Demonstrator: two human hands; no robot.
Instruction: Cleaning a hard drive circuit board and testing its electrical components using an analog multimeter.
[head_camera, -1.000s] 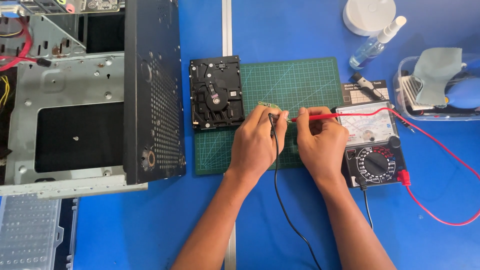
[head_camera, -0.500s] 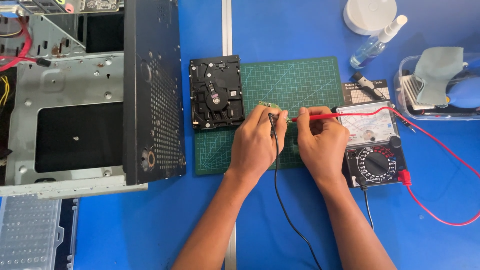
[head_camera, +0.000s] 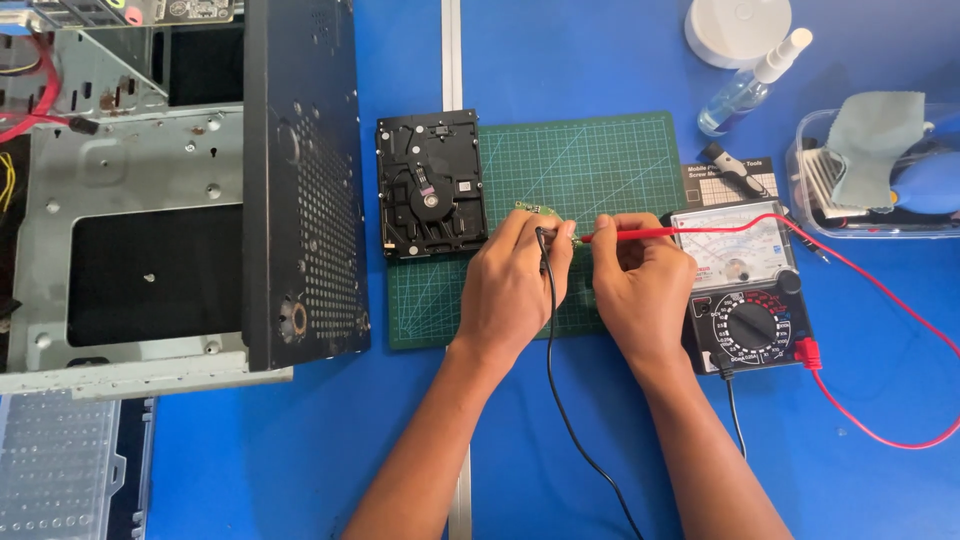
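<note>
Blue bench (head_camera: 300, 450): computer case (head_camera: 200, 190), multimeter (head_camera: 745, 300).

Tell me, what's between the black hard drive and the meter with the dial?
In the head view, both hands, left hand and right hand, over the green cutting mat.

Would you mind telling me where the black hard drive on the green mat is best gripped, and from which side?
Grip the hard drive across its long side edges, coming from above: it lies flat, board side up, its far end free. The left hand crowds its near right corner.
</note>
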